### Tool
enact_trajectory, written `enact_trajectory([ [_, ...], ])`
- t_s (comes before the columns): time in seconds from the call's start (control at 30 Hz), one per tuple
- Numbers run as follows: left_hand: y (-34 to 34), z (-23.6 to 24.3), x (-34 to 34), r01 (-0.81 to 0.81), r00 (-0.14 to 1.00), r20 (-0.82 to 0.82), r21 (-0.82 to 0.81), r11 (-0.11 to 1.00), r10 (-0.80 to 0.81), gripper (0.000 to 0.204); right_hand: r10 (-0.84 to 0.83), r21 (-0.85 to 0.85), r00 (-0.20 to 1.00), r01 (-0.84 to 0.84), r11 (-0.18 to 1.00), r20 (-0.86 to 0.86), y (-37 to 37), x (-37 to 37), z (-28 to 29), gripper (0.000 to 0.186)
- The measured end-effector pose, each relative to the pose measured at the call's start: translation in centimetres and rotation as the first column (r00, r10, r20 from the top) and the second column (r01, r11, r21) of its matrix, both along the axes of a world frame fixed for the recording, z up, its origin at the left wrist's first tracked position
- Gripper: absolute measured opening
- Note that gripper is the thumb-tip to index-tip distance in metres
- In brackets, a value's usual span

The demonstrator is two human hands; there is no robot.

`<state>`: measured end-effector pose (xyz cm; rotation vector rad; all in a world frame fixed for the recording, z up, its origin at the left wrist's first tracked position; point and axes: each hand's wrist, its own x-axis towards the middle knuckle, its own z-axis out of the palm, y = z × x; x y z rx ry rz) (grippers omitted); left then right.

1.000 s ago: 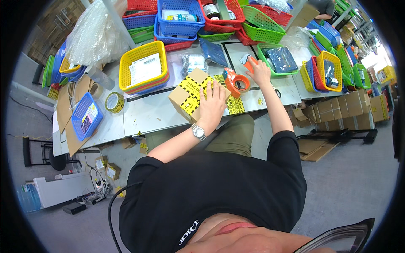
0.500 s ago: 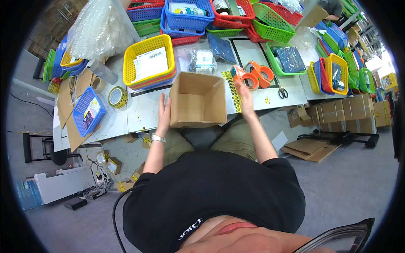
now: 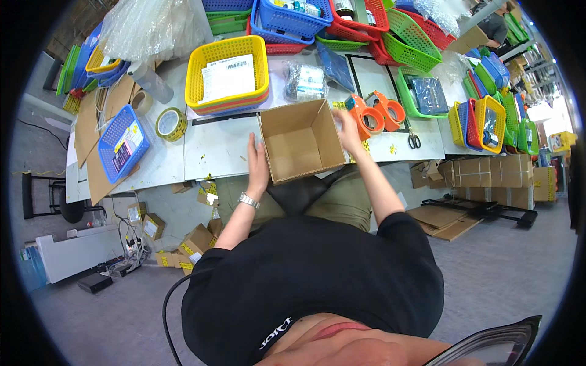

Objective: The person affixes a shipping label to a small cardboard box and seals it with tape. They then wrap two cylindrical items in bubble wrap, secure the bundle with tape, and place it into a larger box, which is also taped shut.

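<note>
An open cardboard box (image 3: 302, 146), with nothing inside, sits turned a little at the table's near edge, in front of me. My left hand (image 3: 258, 161) is by its left wall, fingers stretched out and apart; whether the palm touches is hard to see. At the right wall, the fingers of my right hand (image 3: 348, 131) bend onto the box's upper edge. Just beyond that hand stand two orange tape dispensers (image 3: 365, 116). Behind the box lies a bubble-wrapped package (image 3: 306, 81). A stack of baskets, yellow on top (image 3: 194, 85), holds a printed sheet (image 3: 229, 78).
To the left are a yellow tape roll (image 3: 171, 125) and a blue basket (image 3: 143, 149) on flat cardboard. Scissors (image 3: 414, 140) and a green basket (image 3: 403, 79) with a dark packet lie right. More coloured baskets (image 3: 293, 24) line the back. Cartons (image 3: 494, 171) stand at the right.
The box has shifted slightly right and turned a little. My right hand has moved in against its right wall from the tape dispensers; my left hand followed along the left wall.
</note>
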<state>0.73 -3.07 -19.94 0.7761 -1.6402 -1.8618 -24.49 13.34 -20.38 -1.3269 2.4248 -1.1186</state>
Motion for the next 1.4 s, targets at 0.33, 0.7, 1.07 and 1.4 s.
enact_trajectory([
  [0.33, -1.5, 7.3, 3.8, 0.018, 0.992, -0.084, -0.669, 0.743, -0.100, 0.043, 0.056, 0.208, 0.870, 0.054, 0.977, -0.490, -7.9, -4.8, 2.7, 0.062],
  [0.7, -3.3, 10.8, 0.9, -0.012, 0.947, -0.297, -0.412, 0.911, -0.122, 0.050, 0.325, -0.573, 0.673, 0.178, 0.800, 0.664, 0.8, -0.9, 14.3, 0.049],
  [1.07, -0.7, 11.2, -1.4, 0.710, 0.685, 0.426, -0.571, 0.411, -0.591, 0.035, 0.271, -0.617, 0.592, 0.521, 0.590, 0.759, 3.2, 7.9, 15.3, 0.042],
  [1.4, -7.8, 12.7, -8.0, 0.630, 0.773, 0.488, -0.522, 0.574, -0.404, 0.032, 0.057, -0.459, 0.897, 0.169, 0.872, 0.437, 6.7, 7.9, 15.8, 0.046],
])
